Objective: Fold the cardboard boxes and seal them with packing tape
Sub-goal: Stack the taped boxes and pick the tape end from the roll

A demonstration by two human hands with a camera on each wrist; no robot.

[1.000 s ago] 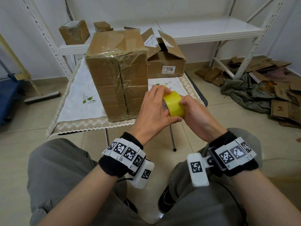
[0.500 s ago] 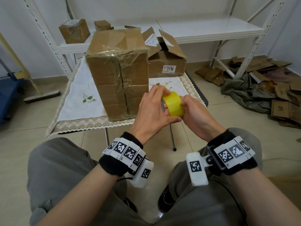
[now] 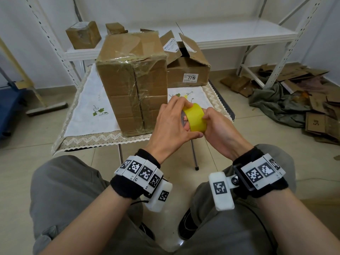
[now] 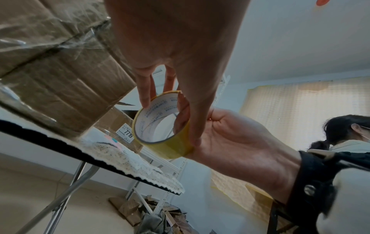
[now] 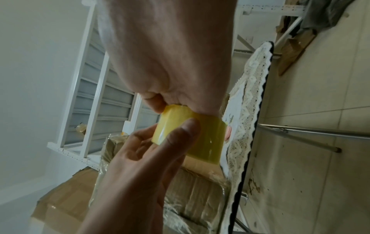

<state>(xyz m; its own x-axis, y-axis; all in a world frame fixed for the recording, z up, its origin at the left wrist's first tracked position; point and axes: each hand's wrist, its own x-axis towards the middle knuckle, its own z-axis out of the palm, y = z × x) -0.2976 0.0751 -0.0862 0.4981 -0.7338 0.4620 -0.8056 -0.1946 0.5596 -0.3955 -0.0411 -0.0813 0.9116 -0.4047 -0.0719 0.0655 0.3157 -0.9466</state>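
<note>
A yellow roll of packing tape [image 3: 195, 117] [image 4: 160, 125] [image 5: 192, 136] is held in front of me between both hands, above the table's near right corner. My left hand [image 3: 173, 124] grips it with fingers over the top and the thumb underneath. My right hand [image 3: 217, 126] pinches the roll's outer face with curled fingers. A tall cardboard box [image 3: 132, 80], taped shut, stands upright on the table [image 3: 82, 111] just left of the hands. Behind it sits a lower box [image 3: 189, 70] with its flaps open and a label reading 7719.
White metal shelving [image 3: 239, 34] runs behind the table and carries small cardboard boxes [image 3: 83, 34]. Flattened cardboard [image 3: 320, 122] and a grey cloth [image 3: 272, 103] lie on the floor at right. A broom [image 3: 46, 109] lies at left. Another person [image 4: 344, 134] shows in the left wrist view.
Both hands keep hold of the tape roll and have shifted slightly; the right fingers have worked along the roll's face. The boxes have not moved.
</note>
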